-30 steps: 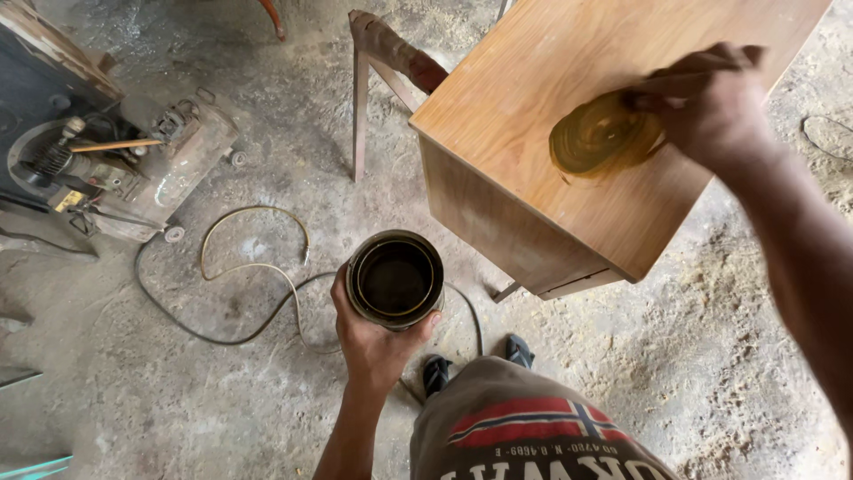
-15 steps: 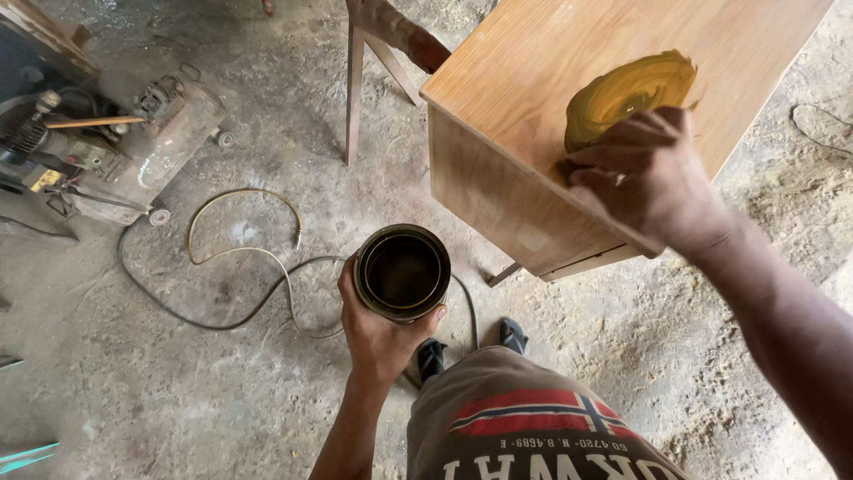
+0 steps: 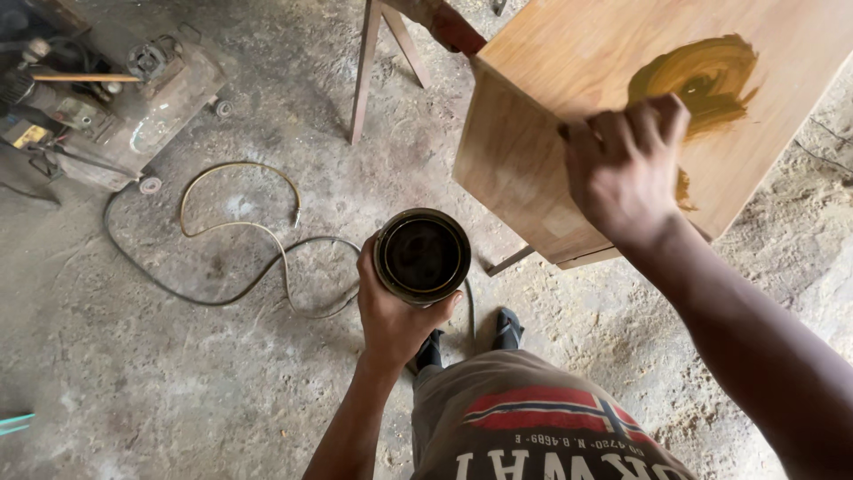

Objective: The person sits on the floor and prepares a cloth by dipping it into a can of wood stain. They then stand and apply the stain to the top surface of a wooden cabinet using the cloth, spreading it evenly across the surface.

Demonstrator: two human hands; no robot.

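Head view: left hand (image 3: 391, 311) grips an open tin (image 3: 422, 256); right hand (image 3: 626, 169) is closed on the cabinet (image 3: 569, 80) top.
The tin's inside is dark, contents unclear. The right fist sits near the top's front edge beside a brown smear (image 3: 702, 76); what it holds is hidden. Hose (image 3: 235, 227) loops on the floor (image 3: 178, 373) left.

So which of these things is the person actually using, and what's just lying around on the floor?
In use:
left hand holding an open round tin
right hand at the wooden cabinet
yellow-brown smear on its top

Lying about:
hose
machine
wooden stand
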